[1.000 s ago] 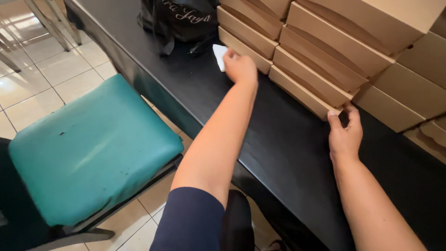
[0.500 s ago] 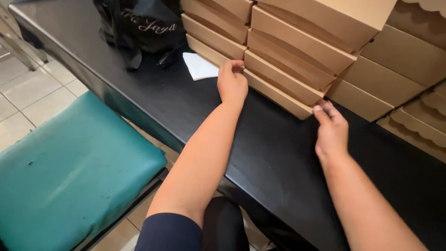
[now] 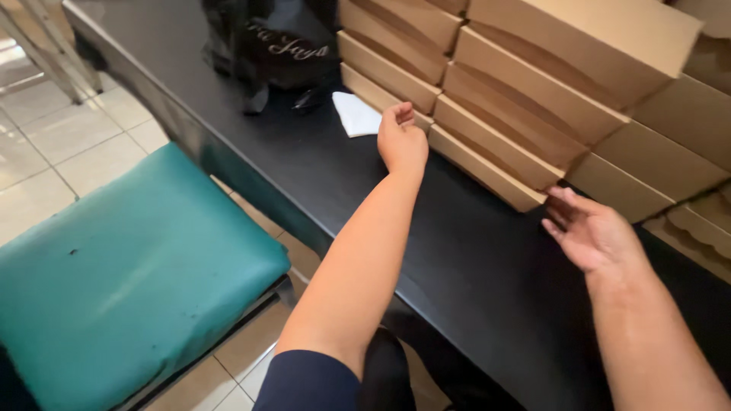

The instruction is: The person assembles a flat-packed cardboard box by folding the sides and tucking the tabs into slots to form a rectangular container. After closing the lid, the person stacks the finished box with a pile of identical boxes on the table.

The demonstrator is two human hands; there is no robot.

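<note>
Flat brown cardboard boxes (image 3: 495, 144) are stacked in several layers on a black table (image 3: 457, 266). My left hand (image 3: 402, 141) rests curled against the left end of the lowest box in the nearer stack, touching its corner. At the right end of that same box, my right hand (image 3: 590, 228) lies palm-up with fingers spread, fingertips touching the box's corner. Neither hand clearly grips anything. A white folded napkin (image 3: 355, 114) lies on the table just left of my left hand.
A black bag (image 3: 274, 53) stands at the table's far end, behind the napkin. More boxes (image 3: 685, 152) are piled at the right. A teal cushioned chair (image 3: 129, 281) sits left of the table on a tiled floor (image 3: 68, 152). Metal chair legs (image 3: 46, 53) stand at upper left.
The view has shifted slightly. My right hand has turned from palm-down on the box's corner to palm-up with open fingers. My left hand stays at the box's left end.
</note>
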